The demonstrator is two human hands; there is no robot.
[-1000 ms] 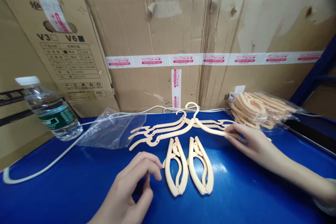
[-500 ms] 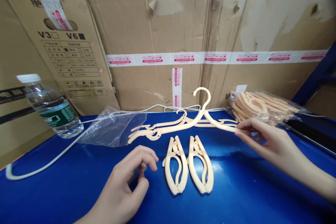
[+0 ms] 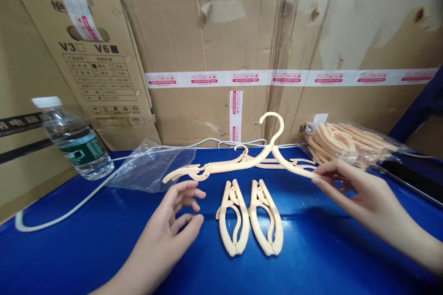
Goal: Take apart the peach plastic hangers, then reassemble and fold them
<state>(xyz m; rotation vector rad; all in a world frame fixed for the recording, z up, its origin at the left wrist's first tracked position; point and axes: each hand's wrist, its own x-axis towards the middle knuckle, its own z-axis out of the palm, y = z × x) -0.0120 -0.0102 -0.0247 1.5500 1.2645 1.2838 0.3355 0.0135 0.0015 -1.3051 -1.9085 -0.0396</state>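
Note:
Between the fingertips and thumb of my right hand [image 3: 349, 189] is the right end of an unfolded cream clothes hanger [image 3: 238, 164], its hook pointing up. My left hand [image 3: 176, 226] is empty, fingers apart and curved, just below the hanger's left arm and not touching it. Behind the held hanger lies a second unfolded hanger [image 3: 270, 165], partly hidden by it. Two folded hangers, a left one [image 3: 224, 235] and a right one [image 3: 278, 230], lie side by side on the blue table [image 3: 311, 258] between my hands.
A clear plastic bag [image 3: 145, 173] lies at the left near a water bottle [image 3: 81, 147] and a white cable [image 3: 69, 214]. Back right, a bag of folded hangers [image 3: 346, 143] sits near a dark flat object [image 3: 415, 184]. Cardboard [image 3: 194, 115] stands behind.
My left hand has opened, its fingers spreading apart. The held hanger has shifted, its left end now lower left in front of the hanger behind. The view has moved slightly.

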